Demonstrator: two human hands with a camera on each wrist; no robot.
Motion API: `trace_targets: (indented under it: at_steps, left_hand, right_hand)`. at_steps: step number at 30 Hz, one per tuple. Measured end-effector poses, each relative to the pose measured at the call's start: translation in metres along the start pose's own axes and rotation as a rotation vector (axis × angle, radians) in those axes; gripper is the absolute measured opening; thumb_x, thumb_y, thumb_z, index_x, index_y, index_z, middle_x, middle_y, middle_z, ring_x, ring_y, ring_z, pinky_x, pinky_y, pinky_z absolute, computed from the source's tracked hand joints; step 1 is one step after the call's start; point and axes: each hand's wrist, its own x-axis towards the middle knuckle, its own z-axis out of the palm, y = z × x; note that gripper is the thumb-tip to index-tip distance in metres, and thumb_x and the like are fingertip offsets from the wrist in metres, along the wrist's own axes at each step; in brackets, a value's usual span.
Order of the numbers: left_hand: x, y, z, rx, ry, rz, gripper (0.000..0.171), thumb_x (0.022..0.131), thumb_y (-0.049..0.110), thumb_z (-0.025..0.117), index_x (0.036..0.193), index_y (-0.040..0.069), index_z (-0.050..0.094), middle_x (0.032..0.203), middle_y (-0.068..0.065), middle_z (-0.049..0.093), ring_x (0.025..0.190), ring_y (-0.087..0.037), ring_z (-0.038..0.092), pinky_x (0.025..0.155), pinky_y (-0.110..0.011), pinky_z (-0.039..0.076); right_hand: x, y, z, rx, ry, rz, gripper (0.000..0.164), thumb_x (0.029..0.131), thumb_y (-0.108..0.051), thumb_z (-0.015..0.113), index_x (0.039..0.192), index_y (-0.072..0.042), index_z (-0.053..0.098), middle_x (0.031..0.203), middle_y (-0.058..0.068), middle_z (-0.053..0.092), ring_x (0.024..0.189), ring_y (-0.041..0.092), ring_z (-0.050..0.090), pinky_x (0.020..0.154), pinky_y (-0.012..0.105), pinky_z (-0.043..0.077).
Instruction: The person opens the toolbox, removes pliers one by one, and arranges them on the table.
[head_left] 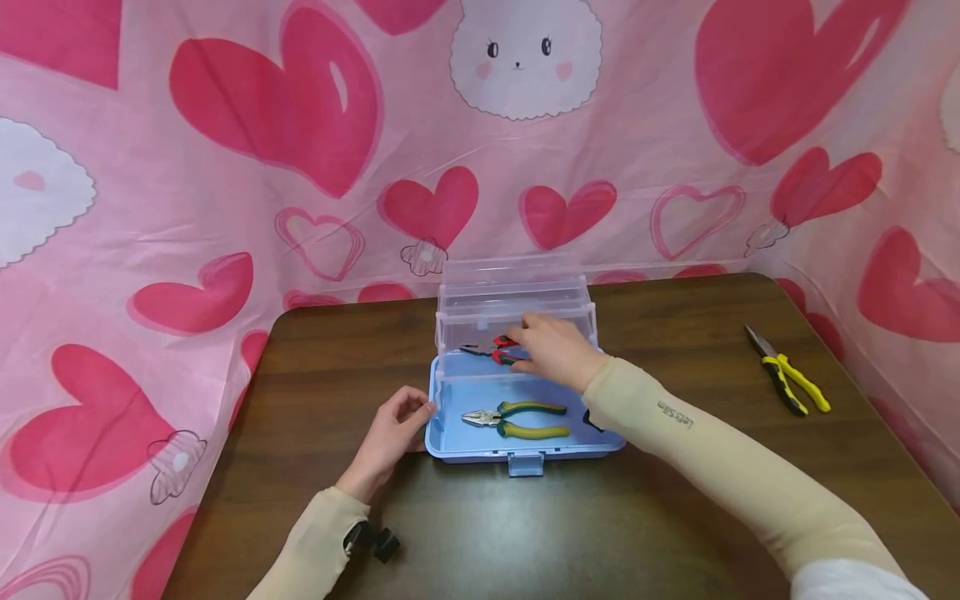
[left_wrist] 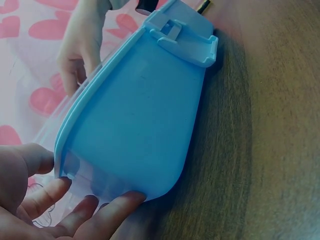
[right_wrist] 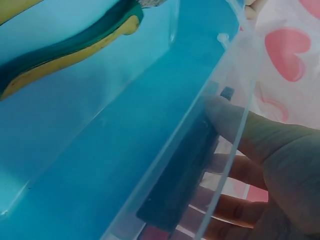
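Note:
A light blue toolbox (head_left: 517, 455) lies open, with a clear plastic tray and lid (head_left: 517, 292) raised at its back. My left hand (head_left: 393, 429) grips the box's left end, thumb at the rim and fingers against the side wall (left_wrist: 125, 125). Over the clear tray, my right hand (head_left: 558, 350) holds the handles of red-and-black pliers (head_left: 501, 357), their jaws pointing left. Through clear plastic in the right wrist view, a dark handle (right_wrist: 175, 175) shows between thumb and fingers. Combination pliers with green-and-yellow handles (head_left: 532, 432) lie in the box's bottom.
Long-nose pliers with yellow-and-black handles (head_left: 787, 379) lie on the brown wooden table (head_left: 337, 358) at the right. A blue latch (head_left: 525, 464) sticks out from the box's front. Pink heart-patterned cloth (head_left: 420, 125) hangs behind the table and along its sides.

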Motion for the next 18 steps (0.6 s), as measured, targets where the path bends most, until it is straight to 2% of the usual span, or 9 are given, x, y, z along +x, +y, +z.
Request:
trace_targets:
  at_steps: [9,14,18]
  left_hand:
    - [0.0001,0.0003,-0.0004,-0.008,0.006,0.009,0.02,0.103,0.016,0.066,0.119,0.004,0.061,0.111,-0.015,0.062,0.092,-0.026,0.068,0.074,-0.042,0.065]
    - [-0.0008,0.0007,-0.0006,-0.006,0.004,0.008,0.02,0.104,0.016,0.066,0.12,0.004,0.061,0.112,-0.015,0.062,0.092,-0.026,0.068,0.075,-0.042,0.065]
    - [-0.0011,0.0005,-0.0006,-0.006,0.005,0.011,0.021,0.104,0.016,0.066,0.119,0.004,0.061,0.112,-0.015,0.062,0.092,-0.026,0.068,0.075,-0.042,0.065]
  right_hand:
    - [0.0044,0.0008,-0.002,0.045,-0.039,-0.008,0.052,0.088,-0.033,0.086,0.133,-0.013,0.07,0.102,0.01,0.064,0.086,0.023,0.062,0.068,0.037,0.059]
    - [0.0078,-0.0007,-0.0046,0.079,-0.101,0.041,0.051,0.089,-0.029,0.085,0.134,-0.012,0.068,0.111,0.012,0.066,0.096,0.026,0.066,0.074,0.043,0.061]
    - [0.008,-0.0027,-0.0048,0.12,-0.118,0.082,0.051,0.09,-0.027,0.084,0.135,-0.01,0.065,0.116,0.014,0.065,0.103,0.029,0.065,0.081,0.047,0.061]
